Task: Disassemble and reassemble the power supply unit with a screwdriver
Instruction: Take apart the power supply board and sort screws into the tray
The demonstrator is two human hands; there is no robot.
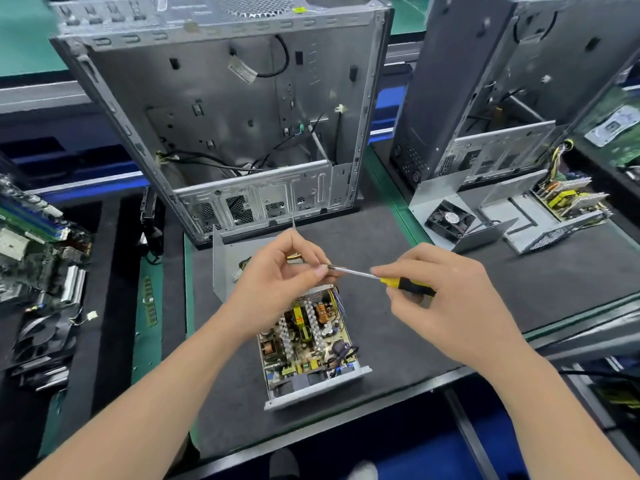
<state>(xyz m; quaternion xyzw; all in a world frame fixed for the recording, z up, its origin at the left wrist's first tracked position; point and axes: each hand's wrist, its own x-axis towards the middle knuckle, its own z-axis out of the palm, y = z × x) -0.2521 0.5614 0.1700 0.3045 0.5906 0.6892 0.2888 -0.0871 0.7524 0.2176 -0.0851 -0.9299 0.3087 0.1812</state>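
Two hands held a screwdriver (356,273) just above an opened power supply (308,344).
The right hand (440,299) gripped its handle; the left hand (277,271) pinched the tip, likely to steady it.

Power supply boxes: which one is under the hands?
The grey metal power supply box in the middle, just below the left hand and right hand. The second power supply box lies far right.

Dark grey mat (450,306) covers the workbench across mid-frame, and we note green strips (391,188) bordering it. Upper left, a second green bench top (20,39) sits behind a grey metal rail (34,95). Blue floor (426,455) shows at bottom centre. Lighting is even, with soft shadows.
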